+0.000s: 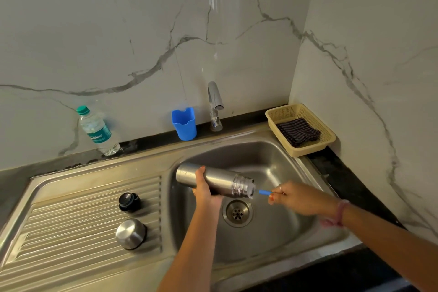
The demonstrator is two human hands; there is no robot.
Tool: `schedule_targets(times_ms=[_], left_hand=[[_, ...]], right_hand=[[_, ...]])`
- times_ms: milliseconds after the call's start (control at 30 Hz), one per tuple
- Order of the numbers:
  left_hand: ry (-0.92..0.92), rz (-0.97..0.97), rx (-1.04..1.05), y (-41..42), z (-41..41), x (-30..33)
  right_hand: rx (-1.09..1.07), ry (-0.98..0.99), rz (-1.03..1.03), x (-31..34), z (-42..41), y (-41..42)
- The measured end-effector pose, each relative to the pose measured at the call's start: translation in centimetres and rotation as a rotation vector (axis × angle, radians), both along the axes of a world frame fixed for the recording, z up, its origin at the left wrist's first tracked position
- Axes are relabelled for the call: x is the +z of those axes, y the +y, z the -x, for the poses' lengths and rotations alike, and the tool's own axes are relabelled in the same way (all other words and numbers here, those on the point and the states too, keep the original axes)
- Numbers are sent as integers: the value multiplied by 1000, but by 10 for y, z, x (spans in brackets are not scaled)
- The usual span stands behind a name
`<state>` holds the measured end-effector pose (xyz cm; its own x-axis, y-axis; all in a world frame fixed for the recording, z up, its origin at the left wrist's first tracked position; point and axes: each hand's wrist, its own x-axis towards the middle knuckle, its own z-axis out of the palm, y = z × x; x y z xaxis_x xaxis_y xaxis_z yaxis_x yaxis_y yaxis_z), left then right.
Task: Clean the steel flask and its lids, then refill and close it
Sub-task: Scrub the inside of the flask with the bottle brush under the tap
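The steel flask (pixel 220 180) lies sideways over the sink basin (pixel 279 163), its open threaded mouth pointing right. My left hand (pixel 205 191) grips its body from below. My right hand (pixel 297 198) pinches the blue handle of a brush (pixel 264 192) whose head is inside the flask's mouth and hidden. On the ribbed drainboard (pixel 71 216) to the left sit the black inner lid (pixel 129 201) and the steel outer cap (pixel 130 233), dome up.
A chrome tap (pixel 215 106) stands behind the basin, no water running. A blue plastic holder (pixel 184 123) and a water bottle (pixel 97 131) stand on the back ledge. A beige basket (pixel 279 115) with a dark cloth (pixel 298 131) sits at the right corner.
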<state>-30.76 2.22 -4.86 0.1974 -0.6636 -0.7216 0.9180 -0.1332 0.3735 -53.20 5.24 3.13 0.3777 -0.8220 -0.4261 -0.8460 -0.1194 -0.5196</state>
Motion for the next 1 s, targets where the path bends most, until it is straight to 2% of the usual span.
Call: schedule_targets(times_ms=[133,267,367,500,633,767,1000], left_hand=[[-27,30,57,-10,-17,2],[-68,35,42,-18,-18,11],[-67,35,32,-22,-20,14],[-53,18,50,-25,-23,11],[-63,7,56,-23,-23,9],[-85,-9,56,-21,-20,8],[-92,-32,148,-20,-34,-2]], right_hand=[[-182,-265,-461,21,30,-5],[-213,-330,-554,24,36,-1],[-203,-308,-418,23,34,1],[-58,-54,70,14,28,12],[105,231,346,13,28,27],[131,259,340,16,24,36],[-74,50,142,27,34,44]])
